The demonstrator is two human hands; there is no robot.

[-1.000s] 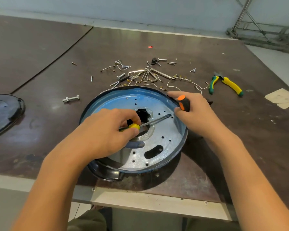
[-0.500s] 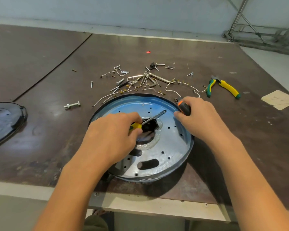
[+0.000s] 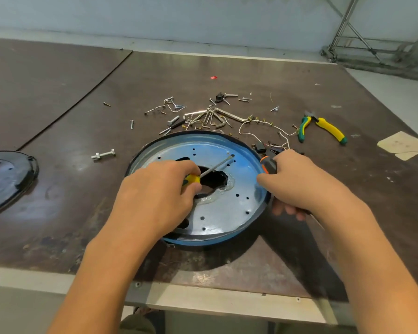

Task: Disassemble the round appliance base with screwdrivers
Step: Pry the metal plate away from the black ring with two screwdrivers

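Note:
The round appliance base [image 3: 229,208], a shiny metal disc with a blue rim and a dark centre hole, lies on the table in front of me. My left hand [image 3: 155,198] grips a yellow-handled screwdriver [image 3: 212,168] whose shaft crosses the centre hole and points up and to the right. My right hand [image 3: 304,184] grips an orange-and-black screwdriver [image 3: 268,163] at the base's right rim, with its fingers curled under the edge. That tool's tip is hidden.
Several loose screws, bolts, brackets and wires [image 3: 210,119] lie scattered just beyond the base. Green-and-yellow pliers [image 3: 323,127] rest at the right. A bolt [image 3: 103,154] and a dark oval cover [image 3: 5,177] sit at the left. The table's front edge [image 3: 203,302] runs close below the base.
The base has been turned and shifted on the table. The yellow screwdriver's shaft swung from pointing right to pointing up-right. My right hand slid down along the right rim.

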